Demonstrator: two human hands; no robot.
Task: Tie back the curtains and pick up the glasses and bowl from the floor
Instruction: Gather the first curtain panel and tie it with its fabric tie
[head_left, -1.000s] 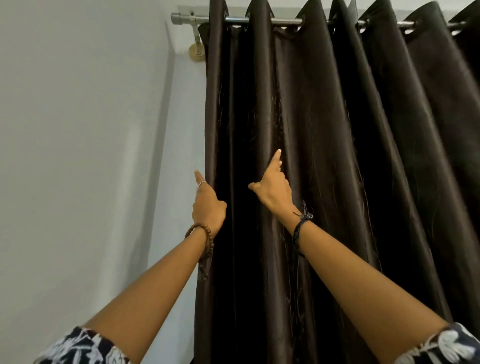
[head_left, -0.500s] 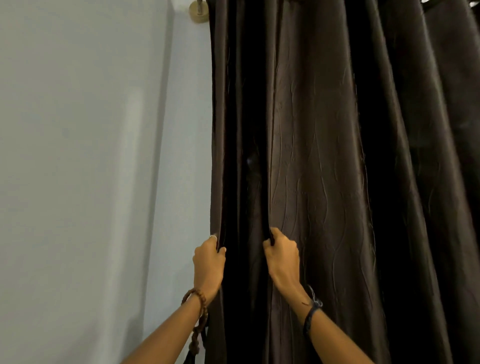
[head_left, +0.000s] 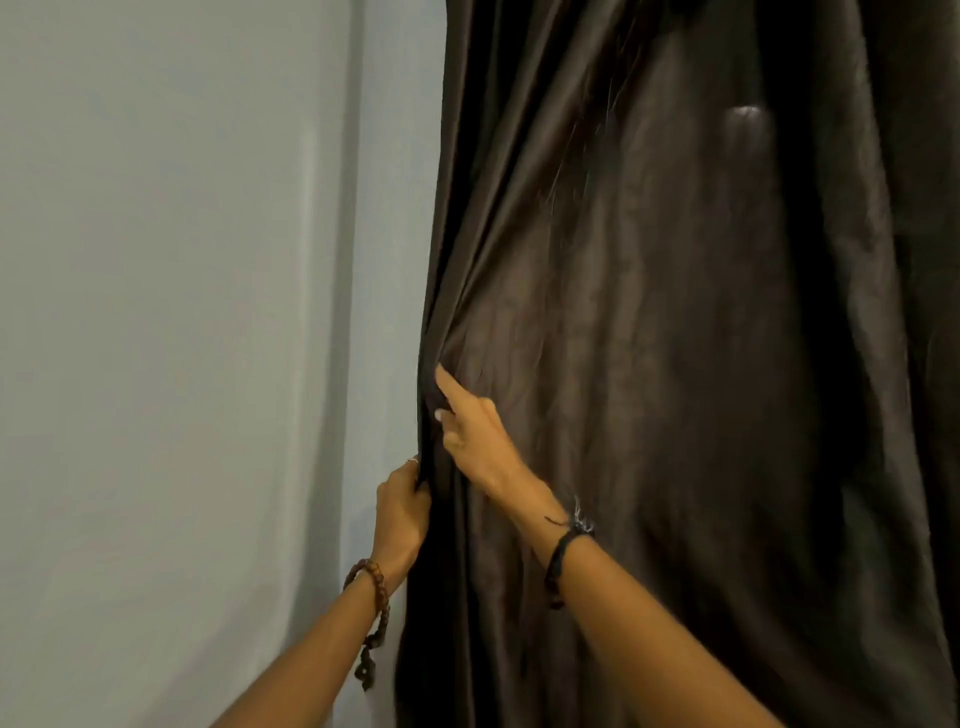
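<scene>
Simply dark curtain (head_left: 675, 364) beside pale wall (head_left: 182, 312)

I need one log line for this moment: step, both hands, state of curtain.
step: gathering curtain | left hand: grips curtain edge | right hand: pinches fold above | curtain: not tied

Left of the curtain (head_left: 675, 364) lies a bare strip of wall (head_left: 156, 312), open room for a hand along the curtain's left edge. The curtain itself fills the whole right side, its folds bunched at that edge, where the left hand (head_left: 402, 512) and right hand (head_left: 470, 431) already crowd the fabric.
</scene>
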